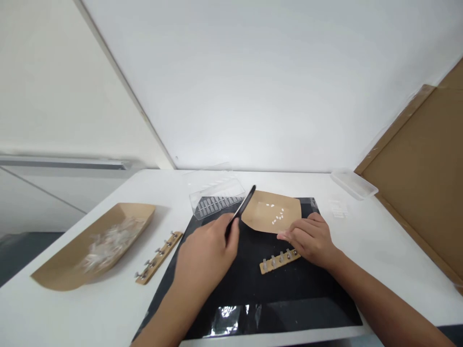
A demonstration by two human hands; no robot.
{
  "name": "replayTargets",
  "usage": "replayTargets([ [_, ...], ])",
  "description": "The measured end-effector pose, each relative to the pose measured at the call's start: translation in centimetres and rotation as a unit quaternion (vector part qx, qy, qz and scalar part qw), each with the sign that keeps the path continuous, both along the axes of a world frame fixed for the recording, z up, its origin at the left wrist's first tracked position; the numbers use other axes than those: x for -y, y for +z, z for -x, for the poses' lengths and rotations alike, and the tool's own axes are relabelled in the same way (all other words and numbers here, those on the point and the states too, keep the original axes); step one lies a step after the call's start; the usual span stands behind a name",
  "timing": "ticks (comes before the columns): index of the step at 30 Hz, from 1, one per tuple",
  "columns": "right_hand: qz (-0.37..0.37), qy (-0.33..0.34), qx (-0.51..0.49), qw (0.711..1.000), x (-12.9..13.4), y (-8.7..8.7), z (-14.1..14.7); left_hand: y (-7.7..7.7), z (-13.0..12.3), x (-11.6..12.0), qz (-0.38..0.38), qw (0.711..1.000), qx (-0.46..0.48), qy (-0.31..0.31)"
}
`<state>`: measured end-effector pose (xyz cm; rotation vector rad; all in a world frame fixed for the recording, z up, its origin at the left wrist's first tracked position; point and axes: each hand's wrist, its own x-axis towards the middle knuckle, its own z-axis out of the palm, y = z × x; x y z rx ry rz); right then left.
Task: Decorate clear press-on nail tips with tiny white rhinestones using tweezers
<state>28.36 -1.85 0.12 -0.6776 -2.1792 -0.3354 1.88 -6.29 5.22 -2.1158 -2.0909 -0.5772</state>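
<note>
In my left hand (208,248) is a slim black tool (246,202), gripped between thumb and fingers and pointing up and away. My right hand (309,238) is closed at the near right edge of a small brown paper tray (260,217) holding several white bits; what its fingers pinch, if anything, is too small to make out. Just below that hand, a wooden strip (275,264) with several clear pieces standing on pegs lies on the black mat (253,284). The right end of the strip is partly hidden by the hand.
At the left are a brown tray (65,260) of clear plastic pieces and a second pegged strip (150,270). A clear case (217,197) of nail-shaped tips lies behind the mat's left edge. Back right are a clear tray (356,185) and a cardboard panel (423,178).
</note>
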Motion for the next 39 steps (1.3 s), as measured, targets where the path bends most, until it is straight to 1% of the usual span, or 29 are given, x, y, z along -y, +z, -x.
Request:
replayTargets([
  [3,-0.021,0.006,-0.001,1.000,0.4,0.2,0.0,-0.5,2.1,1.8,0.072,0.995,-0.031,0.069],
  [6,-0.032,0.012,-0.010,0.999,0.4,0.2,-0.1,-1.4,3.3,2.5,0.145,0.983,-0.050,0.096],
  [9,-0.021,0.006,-0.008,1.000,0.2,0.2,-0.2,-1.8,3.7,2.4,0.209,0.973,-0.048,0.087],
  [11,-0.007,0.002,0.000,1.000,0.0,0.2,-0.3,-1.7,3.6,2.3,0.234,0.969,-0.056,0.062],
  [13,-0.001,0.000,0.008,1.000,-0.1,0.2,-0.4,-1.4,3.2,2.2,0.211,0.971,-0.106,0.048],
  [16,-0.016,0.000,0.017,1.000,-0.1,0.3,-0.3,-0.4,2.0,1.6,0.112,0.973,-0.196,0.041],
  [18,-0.024,0.001,0.021,0.999,0.0,0.3,-0.2,0.1,0.6,0.6,0.058,0.980,-0.191,0.013],
  [19,-0.025,0.003,0.023,0.999,0.0,0.2,-0.2,0.2,-0.2,-0.1,0.040,0.986,-0.162,-0.018],
  [20,-0.024,0.005,0.025,0.999,0.0,0.1,-0.1,0.1,-1.0,-0.8,0.033,0.991,-0.116,-0.064],
  [21,-0.022,0.007,0.028,0.999,0.0,0.0,-0.1,-0.2,-1.8,-1.5,0.037,0.990,-0.053,-0.123],
  [22,-0.021,0.009,0.029,0.999,0.0,-0.1,-0.1,-0.6,-2.5,-2.2,0.048,0.982,0.021,-0.181],
  [23,-0.020,0.011,0.032,0.999,0.0,-0.1,-0.1,-1.1,-3.1,-2.7,0.062,0.967,0.089,-0.231],
  [24,-0.019,0.014,0.034,0.999,0.1,-0.2,-0.2,-1.7,-3.6,-3.0,0.069,0.951,0.149,-0.264],
  [25,-0.020,0.015,0.036,0.999,0.1,-0.1,-0.3,-2.3,-4.0,-3.3,0.070,0.937,0.202,-0.277],
  [27,-0.024,0.018,0.046,0.998,0.2,0.1,-0.3,-3.2,-4.3,-3.3,0.070,0.916,0.284,-0.274],
  [30,-0.042,0.014,0.063,0.997,0.5,0.6,-0.2,-3.6,-4.2,-2.9,0.101,0.880,0.373,-0.275],
  [32,-0.060,0.011,0.061,0.996,0.7,1.0,0.0,-3.5,-4.2,-2.7,0.125,0.854,0.418,-0.282],
  [34,-0.074,0.012,0.052,0.996,0.9,1.3,0.3,-3.4,-4.2,-2.6,0.139,0.833,0.459,-0.277],
  [36,-0.080,0.018,0.049,0.995,1.0,1.5,0.5,-3.5,-4.5,-2.4,0.142,0.816,0.495,-0.262],
  [39,-0.069,0.035,0.062,0.995,1.2,1.9,0.5,-4.0,-4.9,-2.0,0.137,0.799,0.534,-0.241],
])
